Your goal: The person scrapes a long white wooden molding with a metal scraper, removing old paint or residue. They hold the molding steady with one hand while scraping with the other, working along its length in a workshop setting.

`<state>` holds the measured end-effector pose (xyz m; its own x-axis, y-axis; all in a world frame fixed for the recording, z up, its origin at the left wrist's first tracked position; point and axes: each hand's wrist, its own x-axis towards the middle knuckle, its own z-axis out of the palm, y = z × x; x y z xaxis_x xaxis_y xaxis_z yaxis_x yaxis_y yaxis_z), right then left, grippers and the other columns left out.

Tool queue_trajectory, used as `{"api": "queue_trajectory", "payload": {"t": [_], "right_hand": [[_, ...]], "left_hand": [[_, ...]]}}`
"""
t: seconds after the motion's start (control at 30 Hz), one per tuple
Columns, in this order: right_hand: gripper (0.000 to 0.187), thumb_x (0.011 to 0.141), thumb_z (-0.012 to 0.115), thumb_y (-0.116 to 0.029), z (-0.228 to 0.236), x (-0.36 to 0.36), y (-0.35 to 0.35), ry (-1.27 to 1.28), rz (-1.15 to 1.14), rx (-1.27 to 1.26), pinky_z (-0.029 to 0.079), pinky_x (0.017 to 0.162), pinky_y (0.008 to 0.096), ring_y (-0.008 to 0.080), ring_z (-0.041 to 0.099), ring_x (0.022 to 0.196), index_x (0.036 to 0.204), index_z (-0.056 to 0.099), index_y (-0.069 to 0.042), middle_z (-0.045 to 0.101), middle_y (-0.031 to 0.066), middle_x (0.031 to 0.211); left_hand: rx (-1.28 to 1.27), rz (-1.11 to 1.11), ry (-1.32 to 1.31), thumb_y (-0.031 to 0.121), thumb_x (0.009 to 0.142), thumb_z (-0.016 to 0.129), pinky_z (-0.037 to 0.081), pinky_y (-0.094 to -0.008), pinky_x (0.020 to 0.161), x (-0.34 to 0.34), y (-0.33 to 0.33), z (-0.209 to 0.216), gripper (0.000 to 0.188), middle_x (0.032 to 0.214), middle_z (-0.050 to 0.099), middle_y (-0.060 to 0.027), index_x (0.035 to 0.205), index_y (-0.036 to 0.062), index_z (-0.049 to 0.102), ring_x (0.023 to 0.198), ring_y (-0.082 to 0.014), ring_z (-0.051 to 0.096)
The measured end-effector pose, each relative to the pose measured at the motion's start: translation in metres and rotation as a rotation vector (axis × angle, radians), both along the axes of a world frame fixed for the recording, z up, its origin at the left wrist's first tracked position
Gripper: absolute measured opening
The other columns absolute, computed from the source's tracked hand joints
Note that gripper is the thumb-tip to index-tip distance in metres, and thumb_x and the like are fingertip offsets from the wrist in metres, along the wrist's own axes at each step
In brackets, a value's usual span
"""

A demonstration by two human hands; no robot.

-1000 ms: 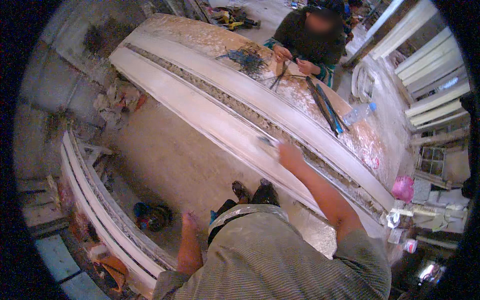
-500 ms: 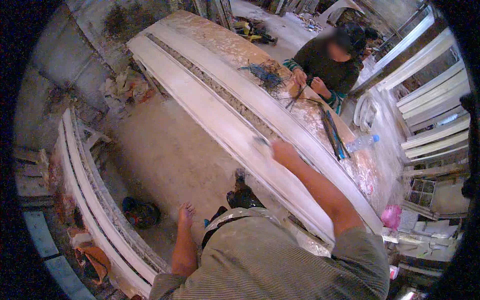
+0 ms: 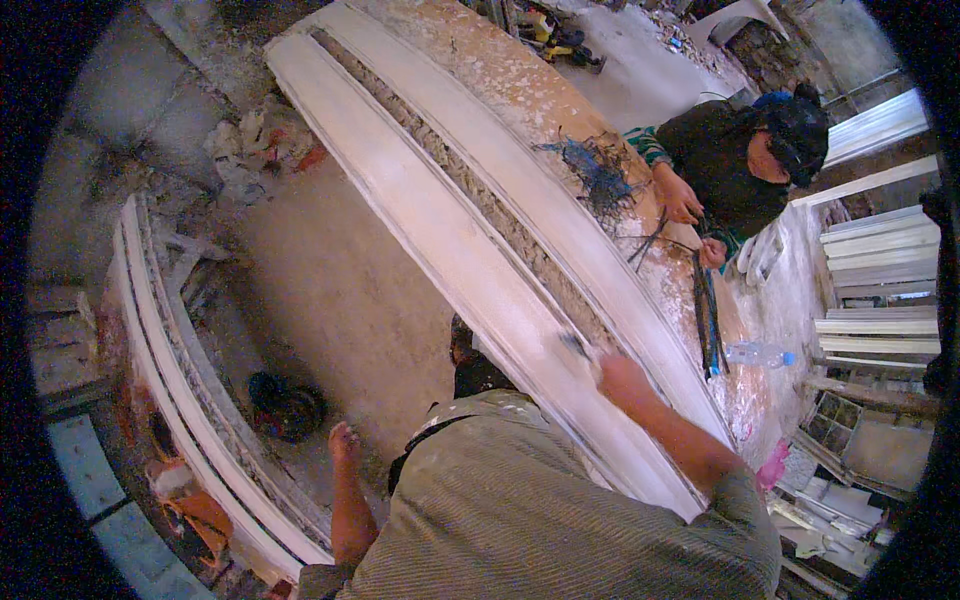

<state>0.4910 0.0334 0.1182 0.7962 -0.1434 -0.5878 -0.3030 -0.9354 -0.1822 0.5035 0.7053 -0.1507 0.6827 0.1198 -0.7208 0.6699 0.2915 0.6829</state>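
Note:
A long white moulding strip [image 3: 440, 230] lies across the work table, slightly curved. My right hand [image 3: 622, 378] is closed around a small tool with a dark grey, brush-like end [image 3: 575, 345]; its handle is hidden in the fist. The tool's end rests on the moulding's near face. Beside it runs a second white moulding strip [image 3: 520, 185], with a rough, crumbly gap between the two. My left hand [image 3: 343, 442] hangs low over the floor, away from the table, its fingers loosely apart and nothing seen in them.
Across the table [image 3: 470, 45], a co-worker [image 3: 730, 160] handles dark strips [image 3: 708, 310] near a blue-black tangle [image 3: 595, 175]. A clear bottle [image 3: 760, 354] lies nearby. Curved white strips [image 3: 175, 390] stand at left, beside a dark round object [image 3: 285, 405]. White lengths [image 3: 880, 250] are stacked at right.
My right hand and its tool have slid along the moulding toward me and to the right. The view has shifted, and the co-worker leans further right. My left hand has drawn slightly leftward.

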Motion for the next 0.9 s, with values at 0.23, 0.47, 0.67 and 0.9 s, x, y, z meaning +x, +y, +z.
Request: {"api": "queue_trajectory", "payload": {"t": [0.23,0.47,0.67,0.9], "right_hand": [[0.017,0.089,0.052,-0.010,-0.020,0.190,0.046,-0.307,0.148,0.068,0.056,0.069,0.0552,0.0435,0.067,0.079,0.094,0.063,0.002,0.067,0.0248,0.088],[0.019,0.089,0.055,-0.012,-0.051,0.401,0.090,-0.494,0.125,0.096,0.056,0.077,0.0503,0.0398,0.067,0.092,0.101,0.063,0.000,0.065,0.0223,0.100],[0.039,0.090,0.058,-0.016,-0.035,0.232,0.060,-0.264,-0.026,0.188,0.054,0.084,0.0521,0.0405,0.064,0.101,0.129,0.059,-0.009,0.059,0.0220,0.122],[0.045,0.077,0.068,-0.016,-0.041,0.154,0.082,-0.001,-0.153,0.020,0.055,0.081,0.0514,0.0422,0.064,0.098,0.121,0.065,-0.010,0.060,0.0264,0.118]], "left_hand": [[0.178,-0.088,-0.179,0.024,0.091,0.070,0.053,-0.0305,0.066,0.137,-0.082,0.036,0.020,0.093,0.064,-0.0038,0.105,0.0100,0.066,0.079,-0.0160,0.062],[0.268,-0.421,-0.369,0.024,0.096,0.064,0.051,-0.0312,0.081,0.303,-0.217,0.117,0.025,0.099,0.065,-0.0043,0.110,0.0039,0.063,0.093,-0.0148,0.060],[0.308,-0.527,-0.264,0.023,0.097,0.062,0.050,-0.0311,0.083,0.328,-0.209,0.118,0.024,0.098,0.064,-0.0041,0.109,0.0036,0.063,0.090,-0.0146,0.060],[0.226,-0.533,-0.219,0.019,0.094,0.064,0.052,-0.0294,0.078,0.346,-0.183,0.078,0.020,0.094,0.063,-0.0037,0.108,0.0050,0.064,0.082,-0.0140,0.061]]}}
